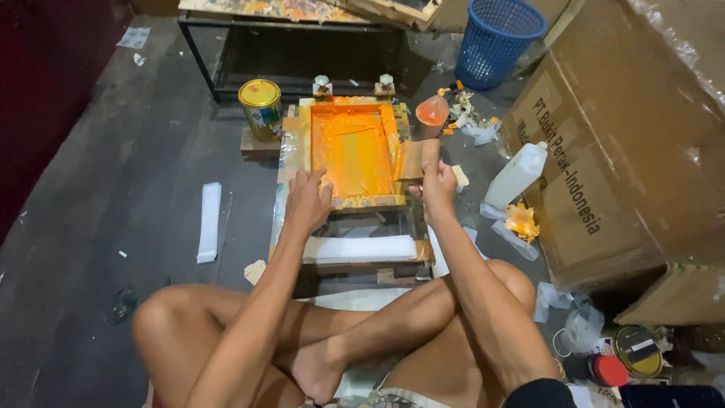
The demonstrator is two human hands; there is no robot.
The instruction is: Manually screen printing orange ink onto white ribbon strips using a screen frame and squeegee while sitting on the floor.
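Note:
A wooden printing screen frame point(353, 153) coated in orange ink lies tilted up over a small wooden stand on the floor in front of my crossed legs. My left hand point(306, 202) grips the frame's near left corner. My right hand point(438, 187) holds the near right corner, beside a brown taped flap point(418, 157). Under the raised frame a stack of white sheets point(361, 248) rests on the stand's board.
A yellow-lidded tin point(260, 108) stands left of the frame, an orange-stained cup point(432, 111) and scraps to the right. A white plastic jug point(516, 175) leans by large cardboard boxes point(619, 151). A blue basket point(495, 38) and a table point(294, 23) are behind. White strips point(209, 221) lie left.

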